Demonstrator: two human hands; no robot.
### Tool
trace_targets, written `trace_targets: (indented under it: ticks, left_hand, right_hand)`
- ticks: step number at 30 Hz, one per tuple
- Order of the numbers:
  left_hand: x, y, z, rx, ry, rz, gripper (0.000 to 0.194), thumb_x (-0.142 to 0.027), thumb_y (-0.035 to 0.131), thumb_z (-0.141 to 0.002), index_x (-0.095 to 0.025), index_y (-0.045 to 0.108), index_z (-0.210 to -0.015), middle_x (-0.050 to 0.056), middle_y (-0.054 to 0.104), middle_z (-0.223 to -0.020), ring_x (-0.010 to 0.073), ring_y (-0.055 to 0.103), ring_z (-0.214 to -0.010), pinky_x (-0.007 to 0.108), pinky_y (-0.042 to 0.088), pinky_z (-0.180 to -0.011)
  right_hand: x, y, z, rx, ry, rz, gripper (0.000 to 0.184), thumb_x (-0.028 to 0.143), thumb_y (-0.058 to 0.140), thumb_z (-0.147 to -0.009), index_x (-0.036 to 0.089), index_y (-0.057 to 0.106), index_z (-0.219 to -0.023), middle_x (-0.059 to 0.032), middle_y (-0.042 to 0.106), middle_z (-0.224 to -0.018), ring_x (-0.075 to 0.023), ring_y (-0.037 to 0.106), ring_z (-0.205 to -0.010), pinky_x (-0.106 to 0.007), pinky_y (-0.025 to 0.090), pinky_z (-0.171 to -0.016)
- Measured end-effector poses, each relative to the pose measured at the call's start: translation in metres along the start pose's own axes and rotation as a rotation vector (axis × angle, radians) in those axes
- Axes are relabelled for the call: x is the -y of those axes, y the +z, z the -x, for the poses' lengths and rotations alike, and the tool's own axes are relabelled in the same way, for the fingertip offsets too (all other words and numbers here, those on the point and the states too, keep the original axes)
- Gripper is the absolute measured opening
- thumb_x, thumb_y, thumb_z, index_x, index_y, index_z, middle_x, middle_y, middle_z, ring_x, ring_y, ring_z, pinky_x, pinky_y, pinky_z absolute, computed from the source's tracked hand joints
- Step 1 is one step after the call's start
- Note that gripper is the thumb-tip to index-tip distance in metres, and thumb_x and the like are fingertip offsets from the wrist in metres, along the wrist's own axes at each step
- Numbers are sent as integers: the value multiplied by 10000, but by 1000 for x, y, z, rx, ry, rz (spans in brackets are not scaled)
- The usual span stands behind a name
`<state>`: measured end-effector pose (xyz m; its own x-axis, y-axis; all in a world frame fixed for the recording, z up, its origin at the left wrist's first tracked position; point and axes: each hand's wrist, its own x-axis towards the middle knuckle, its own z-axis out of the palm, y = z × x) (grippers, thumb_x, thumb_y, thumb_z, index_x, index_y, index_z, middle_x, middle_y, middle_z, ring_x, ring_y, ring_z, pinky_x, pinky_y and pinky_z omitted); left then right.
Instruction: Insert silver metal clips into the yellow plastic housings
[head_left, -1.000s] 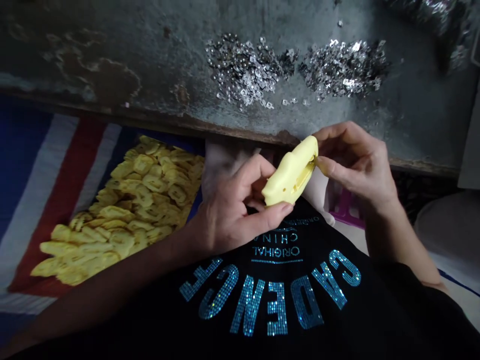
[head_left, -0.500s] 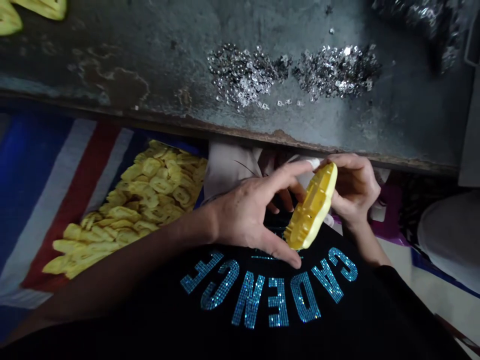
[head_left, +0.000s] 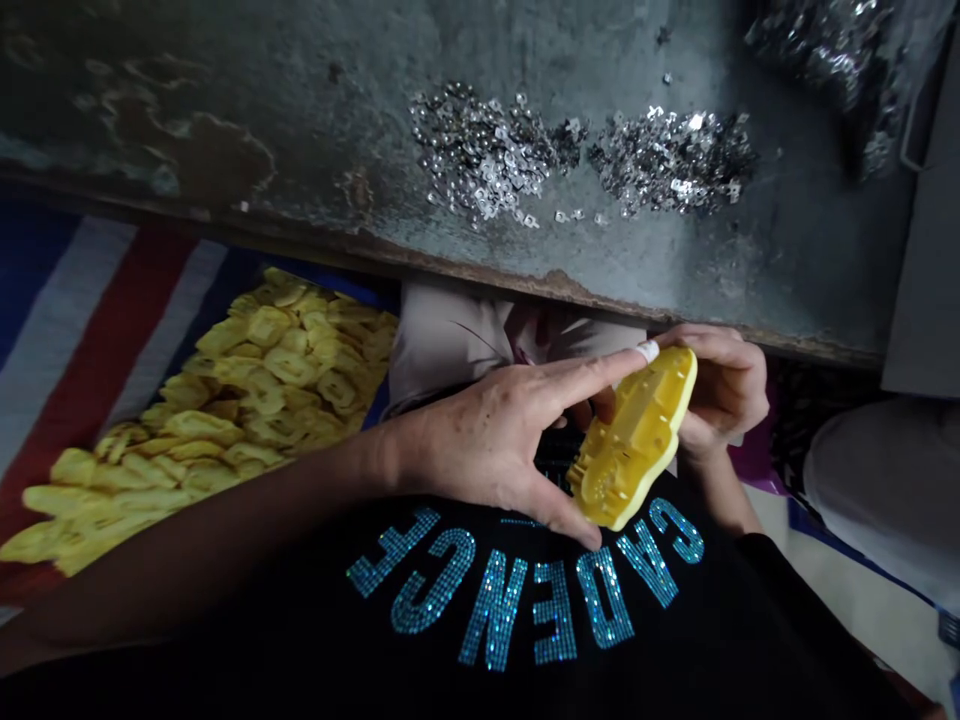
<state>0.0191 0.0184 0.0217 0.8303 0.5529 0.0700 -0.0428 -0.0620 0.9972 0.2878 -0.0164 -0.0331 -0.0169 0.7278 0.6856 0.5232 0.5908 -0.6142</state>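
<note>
A yellow plastic shell (head_left: 634, 435) is held tilted above my lap, its ribbed hollow inside facing me. My left hand (head_left: 502, 435) grips it from the left, thumb at the lower end and index finger along the upper end. White wrapping covers that index fingertip. On the far side my right hand (head_left: 724, 385) has its curled fingers closed on the shell's upper right edge; part of its fingers is hidden behind the shell. Beyond both hands, two heaps of small shiny metal tabs, the left heap (head_left: 487, 150) and the right heap (head_left: 675, 160), lie on the bench.
The worn metal bench (head_left: 300, 90) has a rough front edge just beyond my hands. At the left, a pile of yellow plastic shells (head_left: 247, 400) rests on a striped cloth (head_left: 90, 350). A bag of shiny metal pieces (head_left: 832, 60) sits at the bench's back right.
The shell was turned over, from its smooth outside to its hollow inside. My left hand spread along it, and my right hand moved lower. Yellow pieces glimpsed at the bench's upper left left the view.
</note>
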Motion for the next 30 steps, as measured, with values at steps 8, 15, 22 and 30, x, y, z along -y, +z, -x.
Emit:
trace_targets:
  ticks: [8,15,22,30]
  left_hand:
    - [0,1,1,-34,41,-13,1161,-324,1144,-688,-293,658,-1742,145,666,-1791,421,655,-1652,560,561,-1393]
    - [-2,1,5,-91,-82,86,1038,-342,1150,-706,-306,735,-1656,112,822,-1542,354,822,-1352,397,744,-1002]
    - [1,-6,0,-757,-17,242,194,-433,789,-1144,-249,750,-1095,-32,754,-815,92,614,-555,211,496,-510]
    - [0,-24,1,-545,-159,174,309,-476,868,-1070,-246,722,-1215,-26,752,-810,113,629,-563,192,443,-489]
  right_hand:
    - [-1,-4,-2,26,-11,-56,408,585,756,-1093,393,719,-1452,-61,817,-1033,-309,797,-797,-507,695,-639]
    - [9,0,9,-27,217,-204,446,568,929,-1009,392,767,-1386,-28,813,-1138,-266,815,-911,-453,707,-793]
    - [15,-7,-12,354,620,-468,393,468,1050,-905,300,824,-1180,24,841,-1016,-172,778,-849,-310,651,-786]
    - [21,28,-56,574,777,-783,517,507,1095,-832,248,792,-1161,17,848,-1017,-172,773,-899,-291,656,-795]
